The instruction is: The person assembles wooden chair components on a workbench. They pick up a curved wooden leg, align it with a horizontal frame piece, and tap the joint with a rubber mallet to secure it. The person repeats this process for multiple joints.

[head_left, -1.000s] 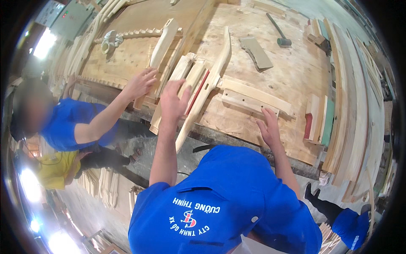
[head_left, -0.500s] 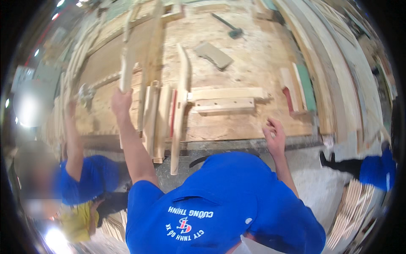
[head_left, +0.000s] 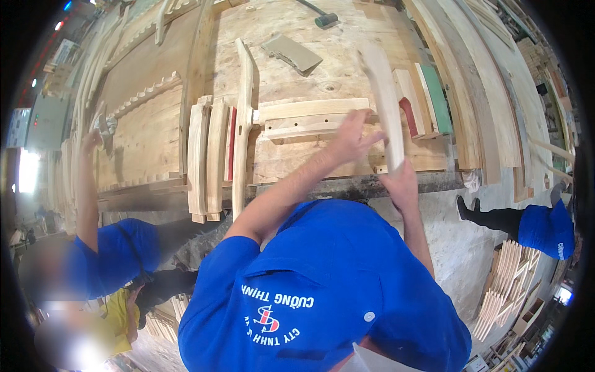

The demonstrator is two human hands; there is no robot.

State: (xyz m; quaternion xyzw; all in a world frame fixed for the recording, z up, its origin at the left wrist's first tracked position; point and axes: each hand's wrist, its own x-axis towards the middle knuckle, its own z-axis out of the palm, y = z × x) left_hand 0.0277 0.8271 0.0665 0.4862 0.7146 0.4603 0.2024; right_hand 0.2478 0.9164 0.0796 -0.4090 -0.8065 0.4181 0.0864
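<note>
a curved wooden piece (head_left: 385, 105) has moved rightward; the right hand (head_left: 401, 186) grips its lower end, left hand (head_left: 354, 137) loosely spread; this one-ended hold could let it knock the rail (head_left: 313, 110).

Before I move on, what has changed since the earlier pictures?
The pale curved piece, gripped by the left hand half a second ago, has crossed from the left of the bench to the right. The right hand now holds its near end; the left hand looks open beside it, contact unclear. The mallet, brown board and drilled rail stayed on the bench.
</note>
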